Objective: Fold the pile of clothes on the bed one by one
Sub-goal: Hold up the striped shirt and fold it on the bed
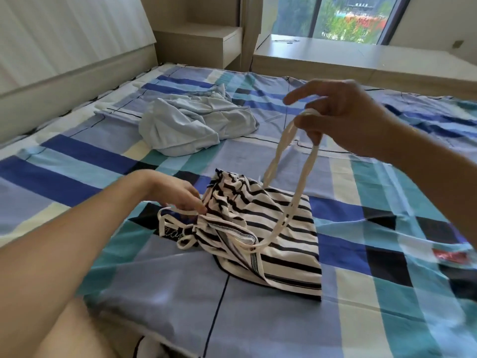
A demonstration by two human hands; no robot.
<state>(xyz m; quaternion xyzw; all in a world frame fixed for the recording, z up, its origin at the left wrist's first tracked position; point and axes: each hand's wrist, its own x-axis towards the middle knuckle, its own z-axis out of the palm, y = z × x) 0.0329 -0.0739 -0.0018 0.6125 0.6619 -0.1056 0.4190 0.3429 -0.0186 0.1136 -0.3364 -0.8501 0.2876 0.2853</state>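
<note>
A black-and-white striped garment (278, 236) with thin cream straps lies bunched on the bed in front of me. My right hand (343, 117) is raised above it and holds a long cream strap loop (291, 202) hooked over its curled fingers. My left hand (178, 192) rests low at the garment's left edge, its fingers pinching another cream strap (180, 211). A crumpled light blue garment (191, 125) lies farther back on the bed, apart from both hands.
The bed is covered by a blue, teal and white checked sheet (374, 293). A padded headboard (64, 47) runs along the left. A wooden nightstand (201, 42) and a low window ledge (361, 58) stand beyond the far edge.
</note>
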